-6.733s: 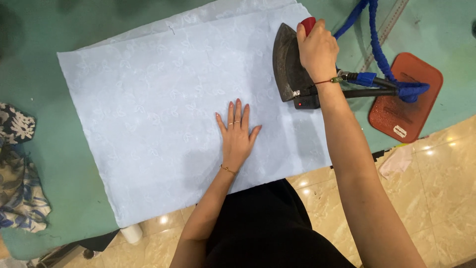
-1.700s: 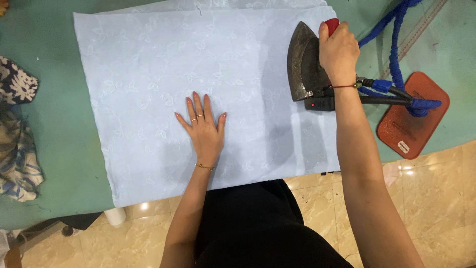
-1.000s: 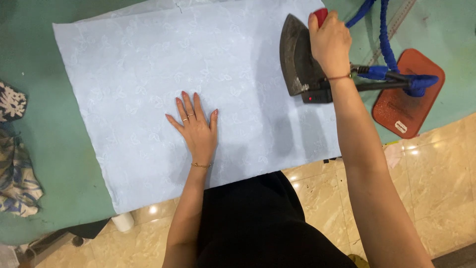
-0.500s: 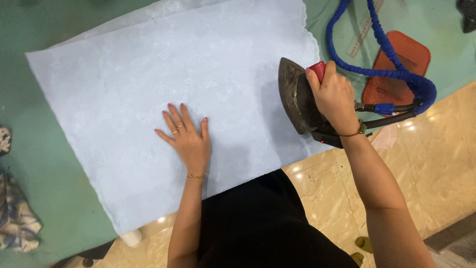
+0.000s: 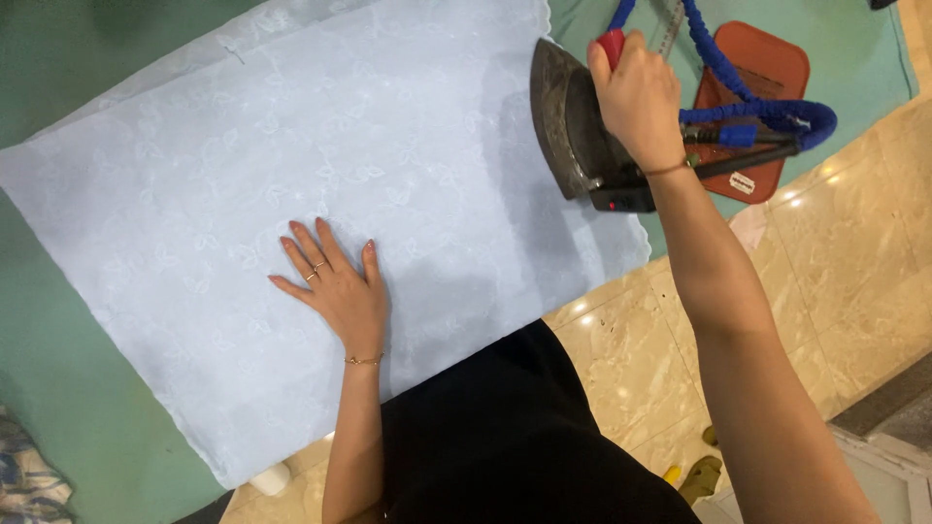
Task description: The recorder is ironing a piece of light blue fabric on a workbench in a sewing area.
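A: Left hand [image 5: 337, 286]?

B: Flat on the cloth [image 5: 291, 194], palm down, fingers spread & straight, gripping nothing. Fingertips aim toward 11 o'clock. Rings on two fingers, thin bracelet at the wrist. Forearm runs straight up from 6 o'clock, beside the black garment [image 5: 515, 437].

A: Right hand [image 5: 636, 97]?

B: Fingers closed round the iron's red handle [image 5: 612, 44], knuckles up. Wrist bent a bit, forearm comes in long from 5 o'clock, elbow low in frame. Thin band at the wrist.

A: Iron [image 5: 573, 126] itself?

B: Dark metal, nose pointing to 12 o'clock, tipped so the soleplate faces 9 o'clock. It's at the cloth's right edge, approx 1 o'clock from the left hand, well apart from it. Can't tell if the sole touches the cloth.

A: Cloth?

B: Pale blue w/ faint leaf pattern, spread over the green table [image 5: 58, 369], long side running 10 to 4 o'clock. Scalloped edge at the right.

A: Other stuff?

B: Blue hose [image 5: 767, 112] loops off the iron's back toward 2 o'clock, over a red-brown pad [image 5: 767, 68]. Patterned fabric [image 5: 29, 480] at 8 o'clock, frame corner. Beige tile floor [image 5: 845, 272] at 4 o'clock.
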